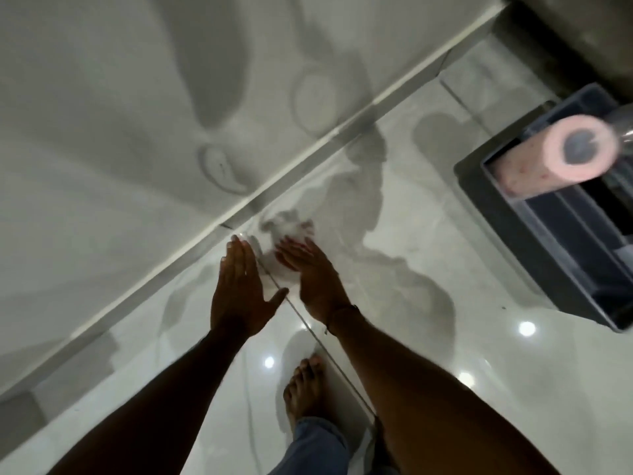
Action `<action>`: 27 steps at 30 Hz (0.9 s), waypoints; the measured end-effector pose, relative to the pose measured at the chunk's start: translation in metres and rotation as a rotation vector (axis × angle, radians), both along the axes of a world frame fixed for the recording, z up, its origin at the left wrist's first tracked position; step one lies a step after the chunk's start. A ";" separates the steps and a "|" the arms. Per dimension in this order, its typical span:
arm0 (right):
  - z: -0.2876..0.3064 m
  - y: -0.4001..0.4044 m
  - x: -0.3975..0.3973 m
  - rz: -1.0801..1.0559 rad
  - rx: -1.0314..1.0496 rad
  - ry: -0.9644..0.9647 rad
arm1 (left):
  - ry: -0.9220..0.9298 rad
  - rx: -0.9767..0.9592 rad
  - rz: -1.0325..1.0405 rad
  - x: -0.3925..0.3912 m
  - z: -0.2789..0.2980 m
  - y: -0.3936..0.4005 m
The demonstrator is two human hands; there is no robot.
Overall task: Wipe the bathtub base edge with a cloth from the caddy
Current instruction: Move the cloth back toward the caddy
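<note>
The cloth [291, 234] is out of the caddy [561, 214] at right and lies on the floor by the bathtub base edge [274, 197], mid-frame. Both hands — left hand [239, 289], right hand [308, 272] — are spread flat, gripping nothing; most wiping seemingly remains.

Glossy pale marble-look floor tiles [445, 354], thin grout lines, ceiling-light reflections [526, 328], soft shadows; dim light.
</note>
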State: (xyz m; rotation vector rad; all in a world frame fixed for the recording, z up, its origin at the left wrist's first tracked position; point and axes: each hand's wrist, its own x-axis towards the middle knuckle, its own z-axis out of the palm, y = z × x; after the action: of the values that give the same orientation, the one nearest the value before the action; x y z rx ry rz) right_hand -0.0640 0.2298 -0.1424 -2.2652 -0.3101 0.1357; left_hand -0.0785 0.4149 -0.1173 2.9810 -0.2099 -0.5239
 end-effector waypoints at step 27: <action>0.026 -0.481 -0.044 -1.116 -0.406 0.250 | -0.035 -0.154 -1.074 0.057 -0.002 -0.445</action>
State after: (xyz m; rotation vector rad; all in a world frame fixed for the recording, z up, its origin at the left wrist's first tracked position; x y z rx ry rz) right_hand -0.1078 -0.2509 -0.1168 -2.4387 1.1947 -0.1193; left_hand -0.0211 -0.0306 -0.1195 2.4796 -1.7710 -0.4747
